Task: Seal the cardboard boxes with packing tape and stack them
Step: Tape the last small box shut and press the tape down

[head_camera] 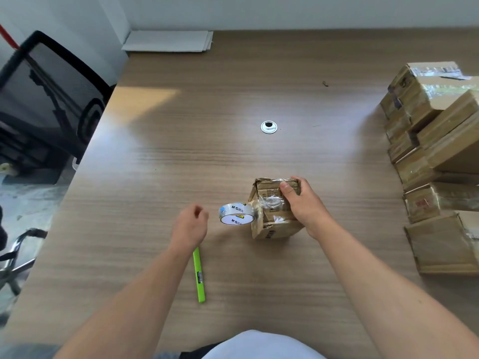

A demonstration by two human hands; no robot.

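A small worn cardboard box [272,224] stands on the wooden table [181,151] in front of me. My right hand [305,203] grips it from the right, thumb pressed on its taped upper face. A roll of clear packing tape [236,215] hangs at the box's left side, joined to it by a short strip. My left hand [191,224] hovers just left of the roll with loosely curled fingers, holding nothing and not touching the roll.
A green utility knife [199,275] lies on the table under my left wrist. Several taped cardboard boxes [435,141] are stacked along the right edge. A cable grommet [268,126] sits mid-table, white sheets [168,41] at the back, an office chair [46,99] to the left.
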